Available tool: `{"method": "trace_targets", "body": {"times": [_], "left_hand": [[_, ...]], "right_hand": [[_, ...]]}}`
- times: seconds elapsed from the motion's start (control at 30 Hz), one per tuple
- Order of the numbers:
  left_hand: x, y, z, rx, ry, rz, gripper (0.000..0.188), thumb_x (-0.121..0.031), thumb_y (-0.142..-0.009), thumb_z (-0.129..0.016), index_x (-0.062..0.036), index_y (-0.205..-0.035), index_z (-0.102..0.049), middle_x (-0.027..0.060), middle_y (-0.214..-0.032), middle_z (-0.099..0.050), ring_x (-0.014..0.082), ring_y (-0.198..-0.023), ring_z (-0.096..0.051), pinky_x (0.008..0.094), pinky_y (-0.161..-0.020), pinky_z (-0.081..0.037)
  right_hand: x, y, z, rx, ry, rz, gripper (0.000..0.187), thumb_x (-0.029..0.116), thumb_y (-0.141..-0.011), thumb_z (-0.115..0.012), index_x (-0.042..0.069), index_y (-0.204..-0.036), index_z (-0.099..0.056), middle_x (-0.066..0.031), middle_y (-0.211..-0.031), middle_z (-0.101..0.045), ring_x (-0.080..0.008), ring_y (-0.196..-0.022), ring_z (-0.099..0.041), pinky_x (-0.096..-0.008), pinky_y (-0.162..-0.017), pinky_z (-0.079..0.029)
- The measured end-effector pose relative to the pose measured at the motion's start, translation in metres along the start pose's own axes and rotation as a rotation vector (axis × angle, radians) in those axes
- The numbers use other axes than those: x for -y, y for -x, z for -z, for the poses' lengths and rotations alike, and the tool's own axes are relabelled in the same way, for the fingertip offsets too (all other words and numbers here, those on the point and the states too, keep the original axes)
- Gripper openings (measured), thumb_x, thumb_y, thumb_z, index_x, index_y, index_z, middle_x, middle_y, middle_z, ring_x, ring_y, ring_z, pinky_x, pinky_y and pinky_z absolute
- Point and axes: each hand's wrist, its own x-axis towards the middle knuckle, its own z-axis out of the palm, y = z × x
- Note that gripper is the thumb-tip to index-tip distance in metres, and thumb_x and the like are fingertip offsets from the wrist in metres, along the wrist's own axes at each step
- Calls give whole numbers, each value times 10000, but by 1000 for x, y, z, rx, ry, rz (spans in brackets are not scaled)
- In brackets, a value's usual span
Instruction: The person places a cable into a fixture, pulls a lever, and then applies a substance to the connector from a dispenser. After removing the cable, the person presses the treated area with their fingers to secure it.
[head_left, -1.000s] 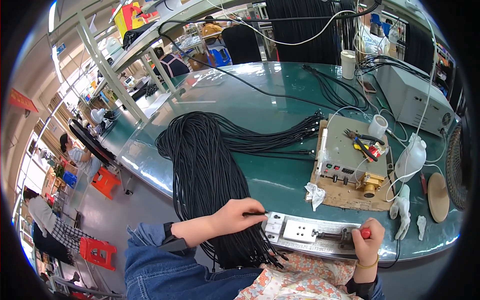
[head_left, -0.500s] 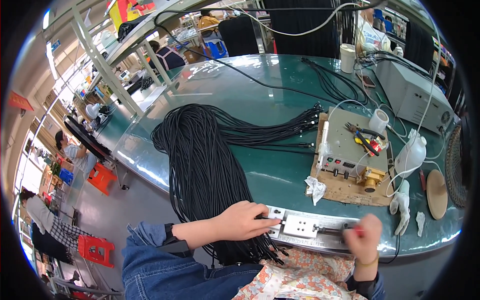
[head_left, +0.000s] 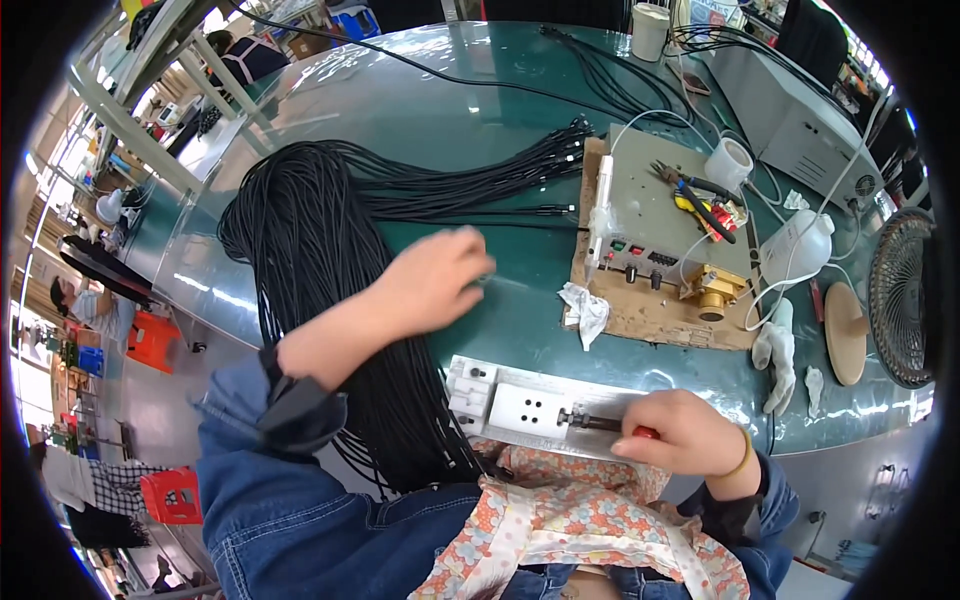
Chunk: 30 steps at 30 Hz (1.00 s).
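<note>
My left hand (head_left: 432, 280) is raised above the table beside a thick bundle of black cables (head_left: 315, 220). Its fingers are a little blurred but apart, and nothing shows in them. Along the table's near edge lies a metal toggle clamp fixture (head_left: 522, 408) with a white sliding block and a rod. My right hand (head_left: 685, 432) is wrapped round the red-ended handle (head_left: 646, 433) of this fixture, at the right end of the rod. The slot at the fixture's left end holds no cable that I can see. Many cable ends hang over the edge near my apron.
A grey control box (head_left: 670, 210) stands on cardboard with pliers (head_left: 705, 200) on top. Crumpled tissue (head_left: 585, 313), a white glove (head_left: 777, 355), a plastic bottle (head_left: 797, 247), a round wooden piece (head_left: 846, 335) and a fan (head_left: 903, 300) sit around it. Cable connectors (head_left: 565, 150) point toward the box.
My left hand has left the fixture's left end, moving up and away over the table. My right hand stays on the handle. The view has shifted, so the table appears higher and further left.
</note>
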Motion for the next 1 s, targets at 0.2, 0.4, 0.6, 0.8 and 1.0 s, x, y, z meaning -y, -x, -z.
{"method": "trace_targets", "body": {"times": [0.2,0.4,0.6,0.8,1.0], "left_hand": [[85,-75,-24,-143,-293,249,541,-125,-620,-685,-45,-1130,-523,158,-1173,-491,371,-1068,-498,426,-897,-423],[93,-90,-14,202,19,444,497,-169,-659,-710,-10,-1099,-543,175,-1006,-588,342,-970,-564,397,-844,-448],[99,-65,24,-148,370,479,351,-260,-697,-754,20,-839,-597,110,-693,-590,208,-674,-578,302,-659,-447],[74,-57,64,-395,51,477,250,-210,-751,-695,-7,-843,-582,136,-713,-593,297,-644,-577,349,-616,-458],[37,-55,58,-544,22,208,230,-191,-750,-678,-26,-863,-564,123,-718,-552,301,-627,-554,340,-563,-442]], "right_hand": [[-14,-51,22,151,-223,40,300,295,-894,-570,40,-736,-557,-68,-643,-542,-190,-584,-508,-303,-542,-395],[-50,-60,20,195,-574,35,254,243,-924,-539,31,-793,-589,16,-725,-573,-63,-699,-488,-248,-612,-397],[-53,-61,21,123,-659,-31,227,214,-923,-543,21,-815,-593,13,-741,-586,-65,-699,-488,-232,-623,-400],[-52,-59,25,55,-628,-29,234,219,-926,-535,18,-820,-593,12,-748,-590,-55,-700,-491,-224,-625,-405],[-49,-56,23,-18,-673,-87,131,128,-887,-572,4,-929,-580,-45,-833,-620,-110,-761,-553,-254,-716,-438]]}}
